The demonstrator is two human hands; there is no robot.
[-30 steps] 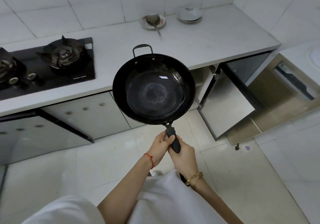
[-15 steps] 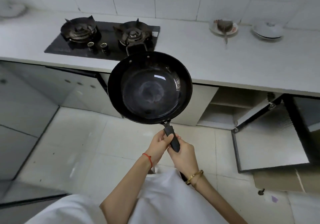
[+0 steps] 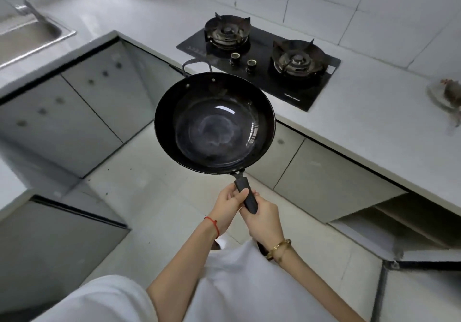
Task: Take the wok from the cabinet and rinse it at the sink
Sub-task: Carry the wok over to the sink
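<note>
A black wok hangs in the air in front of me, mouth up and empty, over the floor near the counter edge. Both hands grip its long black handle: my left hand is closed around the part nearer the bowl, and my right hand holds the handle's end just behind it. The steel sink shows at the upper left, set in the counter, with a faucet rising over it. The open cabinet lies at the lower right, its door swung out.
A black two-burner gas hob sits in the white counter behind the wok. A plate with something dark on it rests at the right edge. Grey cabinet fronts line the corner; pale tiled floor lies below.
The view has swung left: the hob moved from upper left to behind the wok, and the sink came into sight. The wok stays held by both hands in front of me.
</note>
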